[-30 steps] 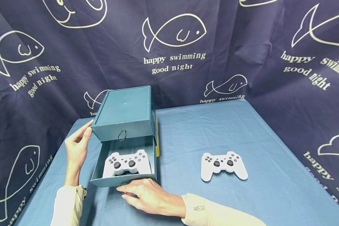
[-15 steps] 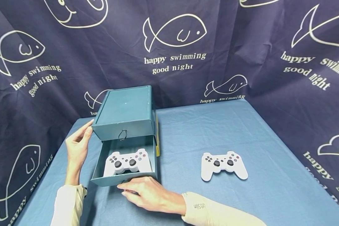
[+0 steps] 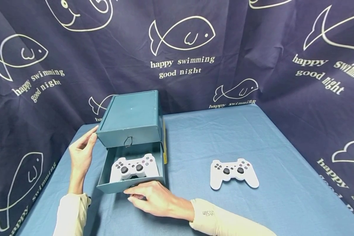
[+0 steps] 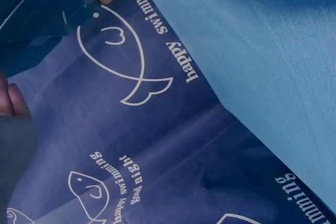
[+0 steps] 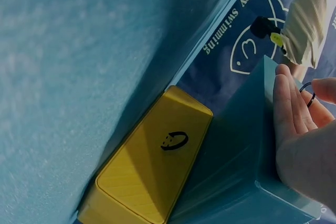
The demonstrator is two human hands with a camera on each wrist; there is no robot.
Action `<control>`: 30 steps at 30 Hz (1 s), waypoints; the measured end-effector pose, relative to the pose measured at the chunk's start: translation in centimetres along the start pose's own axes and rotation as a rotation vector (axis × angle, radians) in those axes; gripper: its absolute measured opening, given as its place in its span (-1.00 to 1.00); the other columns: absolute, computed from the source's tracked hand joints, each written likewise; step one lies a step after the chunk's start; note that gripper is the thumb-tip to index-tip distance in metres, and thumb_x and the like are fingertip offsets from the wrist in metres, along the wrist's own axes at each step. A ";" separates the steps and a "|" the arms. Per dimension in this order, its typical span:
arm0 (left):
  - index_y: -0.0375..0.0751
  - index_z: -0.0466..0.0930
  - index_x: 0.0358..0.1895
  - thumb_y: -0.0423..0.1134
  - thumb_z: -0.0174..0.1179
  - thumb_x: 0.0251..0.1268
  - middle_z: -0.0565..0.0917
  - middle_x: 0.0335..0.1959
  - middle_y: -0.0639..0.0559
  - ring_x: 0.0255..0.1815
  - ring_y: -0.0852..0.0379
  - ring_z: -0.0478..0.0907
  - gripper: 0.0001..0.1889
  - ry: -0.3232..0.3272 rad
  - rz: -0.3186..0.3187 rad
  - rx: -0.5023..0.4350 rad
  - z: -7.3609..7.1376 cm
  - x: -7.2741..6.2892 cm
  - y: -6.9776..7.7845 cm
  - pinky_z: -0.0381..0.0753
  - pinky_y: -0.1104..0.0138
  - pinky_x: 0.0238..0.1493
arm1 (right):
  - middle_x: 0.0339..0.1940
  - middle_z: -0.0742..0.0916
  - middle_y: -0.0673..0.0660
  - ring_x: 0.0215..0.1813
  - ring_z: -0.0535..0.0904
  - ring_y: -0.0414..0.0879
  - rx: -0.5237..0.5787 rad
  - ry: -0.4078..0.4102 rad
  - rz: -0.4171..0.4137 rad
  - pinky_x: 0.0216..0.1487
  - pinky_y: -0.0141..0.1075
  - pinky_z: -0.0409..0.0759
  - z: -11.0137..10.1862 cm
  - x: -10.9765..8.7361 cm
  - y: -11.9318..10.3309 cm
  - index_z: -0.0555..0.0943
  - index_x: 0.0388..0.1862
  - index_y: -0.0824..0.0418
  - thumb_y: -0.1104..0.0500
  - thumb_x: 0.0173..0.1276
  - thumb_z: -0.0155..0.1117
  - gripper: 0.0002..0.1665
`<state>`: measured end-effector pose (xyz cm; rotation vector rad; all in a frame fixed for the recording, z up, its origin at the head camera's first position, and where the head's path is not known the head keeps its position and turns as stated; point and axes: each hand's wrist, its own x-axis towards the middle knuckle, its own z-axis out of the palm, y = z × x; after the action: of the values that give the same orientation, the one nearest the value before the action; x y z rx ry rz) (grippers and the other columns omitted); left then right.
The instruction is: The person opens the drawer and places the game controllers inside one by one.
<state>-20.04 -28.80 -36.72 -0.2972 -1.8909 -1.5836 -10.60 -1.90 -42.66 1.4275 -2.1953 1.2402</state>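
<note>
A teal drawer box (image 3: 131, 109) stands on the table, its lower drawer (image 3: 112, 188) pulled partly out. Inside that drawer lies a white game controller (image 3: 134, 167). My left hand (image 3: 82, 152) touches the front left corner of the box, fingers extended. Only its fingertips show in the left wrist view. Against the lower drawer's front my right hand (image 3: 154, 198) presses with straight fingers. In the right wrist view a dark loop pull (image 5: 307, 93) shows between its thumb and fingers. A second white game controller (image 3: 234, 170) lies on the cloth to the right.
The upper drawer (image 3: 129, 136) is closed, with a dark loop pull on its front. A yellow box (image 5: 157, 156) stands along the right side of the teal box. Blue cloth (image 3: 191, 144) covers the table, and a dark fish-print curtain (image 3: 183, 82) rises behind it.
The lower drawer has slid slightly inward, with the controller in it and my right hand moving along. My left hand stays at the box corner. The controller on the cloth has not moved.
</note>
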 end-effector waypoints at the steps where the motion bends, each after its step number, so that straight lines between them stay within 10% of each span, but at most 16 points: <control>1: -0.48 0.65 0.20 -0.50 0.21 0.47 0.81 -0.24 0.24 -0.26 0.34 0.65 -0.69 0.001 0.002 0.000 0.0 0.0 0.0 0.45 0.48 -0.12 | -0.22 0.78 -0.04 -0.14 0.60 -0.49 0.002 0.004 -0.003 -0.02 -0.65 0.47 0.0 0.1 0.0 0.76 0.09 0.22 0.26 0.47 0.33 -0.74; 30: -0.47 0.65 0.21 -0.47 0.22 0.48 0.81 -0.19 0.23 -0.17 0.28 0.68 -0.69 0.003 -0.023 -0.007 0.2 -0.2 0.3 0.48 0.47 -0.02 | -0.25 0.80 0.00 -0.18 0.63 -0.44 0.079 0.050 0.054 -0.05 -0.60 0.53 -0.2 1.5 1.6 0.75 0.04 0.24 0.30 0.43 0.37 -0.76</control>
<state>-19.76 -28.50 -36.58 -0.2769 -1.8932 -1.6049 -12.68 -2.47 -42.45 1.3591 -2.1873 1.3802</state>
